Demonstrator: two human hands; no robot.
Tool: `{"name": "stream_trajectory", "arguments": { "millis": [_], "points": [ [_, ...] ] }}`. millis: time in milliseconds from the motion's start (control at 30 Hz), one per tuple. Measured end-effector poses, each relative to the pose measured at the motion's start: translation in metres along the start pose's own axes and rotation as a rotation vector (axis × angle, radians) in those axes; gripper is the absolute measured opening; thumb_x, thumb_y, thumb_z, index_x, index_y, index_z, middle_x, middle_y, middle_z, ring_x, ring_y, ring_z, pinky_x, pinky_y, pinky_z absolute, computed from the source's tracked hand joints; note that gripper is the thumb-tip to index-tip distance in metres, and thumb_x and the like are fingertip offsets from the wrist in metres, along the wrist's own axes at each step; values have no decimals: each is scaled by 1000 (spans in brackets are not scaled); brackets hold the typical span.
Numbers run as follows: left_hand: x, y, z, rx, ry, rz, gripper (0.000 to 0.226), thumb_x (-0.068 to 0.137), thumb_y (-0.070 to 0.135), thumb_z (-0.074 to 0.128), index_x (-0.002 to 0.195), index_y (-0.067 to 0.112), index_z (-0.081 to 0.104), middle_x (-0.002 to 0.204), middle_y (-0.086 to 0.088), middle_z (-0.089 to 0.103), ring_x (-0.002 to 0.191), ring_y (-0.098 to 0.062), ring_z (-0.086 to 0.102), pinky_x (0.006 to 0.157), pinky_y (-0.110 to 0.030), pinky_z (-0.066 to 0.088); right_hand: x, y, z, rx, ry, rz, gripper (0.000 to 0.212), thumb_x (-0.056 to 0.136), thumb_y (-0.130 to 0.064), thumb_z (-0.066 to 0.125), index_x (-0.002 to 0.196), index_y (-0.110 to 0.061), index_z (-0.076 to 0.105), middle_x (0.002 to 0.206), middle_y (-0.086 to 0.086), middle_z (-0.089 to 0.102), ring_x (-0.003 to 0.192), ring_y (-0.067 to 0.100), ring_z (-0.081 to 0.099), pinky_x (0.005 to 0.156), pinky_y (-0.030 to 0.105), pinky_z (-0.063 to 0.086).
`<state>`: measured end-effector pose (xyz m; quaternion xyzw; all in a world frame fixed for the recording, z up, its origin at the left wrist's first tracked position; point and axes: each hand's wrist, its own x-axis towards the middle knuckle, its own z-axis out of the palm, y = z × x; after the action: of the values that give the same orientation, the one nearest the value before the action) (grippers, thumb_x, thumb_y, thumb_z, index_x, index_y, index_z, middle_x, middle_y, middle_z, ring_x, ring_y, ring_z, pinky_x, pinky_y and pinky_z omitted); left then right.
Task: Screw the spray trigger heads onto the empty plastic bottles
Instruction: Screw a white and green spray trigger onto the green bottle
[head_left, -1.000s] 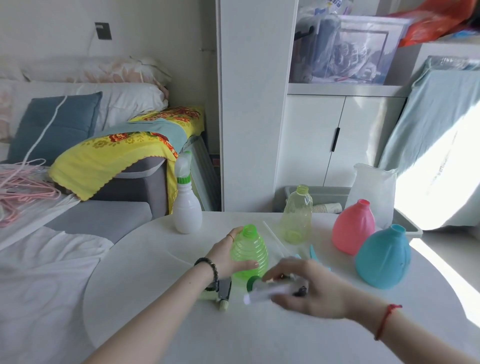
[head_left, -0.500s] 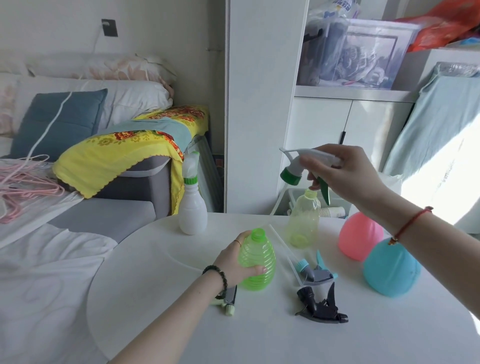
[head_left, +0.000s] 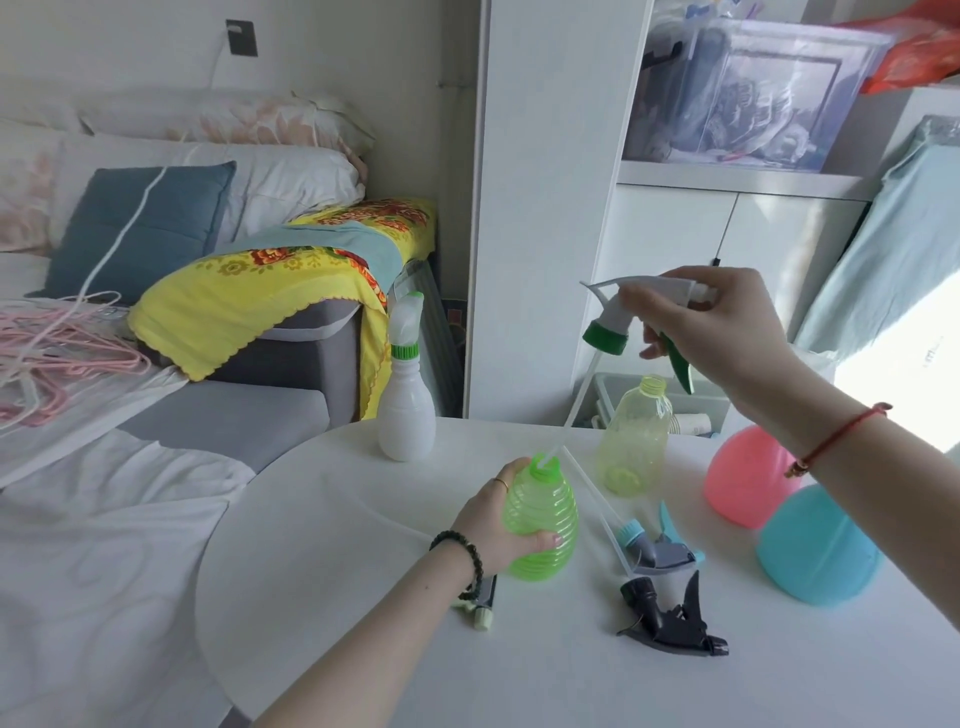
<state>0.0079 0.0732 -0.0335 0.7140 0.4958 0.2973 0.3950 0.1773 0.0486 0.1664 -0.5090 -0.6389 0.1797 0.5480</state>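
White and round, the bench (head_left: 363, 597) carries the job's parts from back to front: a teal squat plastic bottle (head_left: 815, 551) and a pink rounded plastic bottle (head_left: 737, 483) at the right edge, both uncapped, a white plastic bottle already wearing its spray head (head_left: 406, 410) at the rear, and a pale yellow clear bottle (head_left: 631, 441) open-necked beside it. At centre the left hand (head_left: 493, 525) has its grip wrapped around a ribbed green translucent bottle (head_left: 543, 525), evidently to keep it upright and steady. Above it the right hand (head_left: 727, 332) has its grip clamped on a white spray trigger head with a green collar and lever (head_left: 623, 312), held high so its long clear dip tube (head_left: 569, 410) can feed down; the tube's tip sits at the bottle's mouth. Two spare heads lie near, a grey one with a blue collar (head_left: 654, 545) and a black one (head_left: 670, 613), apparently awaiting the remaining bottles. Threading has not yet begun.
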Motion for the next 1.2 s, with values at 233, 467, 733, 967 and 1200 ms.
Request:
{"name": "stream_trajectory", "arguments": {
  "millis": [233, 467, 733, 967, 1200],
  "points": [
    [0, -1, 1, 6, -3, -8, 89, 67, 35, 77, 137, 33, 22, 138, 2, 44, 125, -17, 43, 108, -34, 34, -7, 22, 19, -84, -30, 6, 13, 77, -21, 66, 69, -12, 67, 52, 2, 60, 40, 0, 55, 45, 14, 51],
    [0, -2, 2, -12, 1, -9, 87, 68, 35, 77, 137, 30, 24, 137, 3, 44, 126, -17, 42, 109, -35, 34, 2, 24, 12, -39, 50, 51, 14, 74, -17, 67, 61, -18, 65, 54, 3, 59, 39, 2, 56, 49, 22, 54],
    [-1, -2, 1, -4, 4, 2, 84, 69, 34, 76, 136, 31, 26, 135, 3, 46, 123, -16, 44, 107, -33, 35, 7, 21, 9, -68, 15, 17, 17, 72, -20, 67, 56, -22, 65, 38, -12, 57, 39, 1, 54, 46, 20, 52],
    [-2, -1, 0, -10, -6, 9, 81, 71, 33, 75, 135, 32, 25, 131, 4, 48, 120, -16, 46, 103, -29, 36, -28, 71, 53, -211, -247, 117, 10, 69, -27, 75, 66, -26, 66, 50, -1, 58, 40, 14, 45, 34, 18, 33],
    [-1, -2, 1, -45, 1, 26, 75, 69, 32, 76, 130, 36, 32, 126, 6, 52, 117, -15, 49, 100, -32, 40, -43, 93, 65, -14, -240, 233, 17, 69, -17, 73, 77, -2, 69, 69, 18, 70, 63, 13, 56, 58, 25, 44]
  ]
}}
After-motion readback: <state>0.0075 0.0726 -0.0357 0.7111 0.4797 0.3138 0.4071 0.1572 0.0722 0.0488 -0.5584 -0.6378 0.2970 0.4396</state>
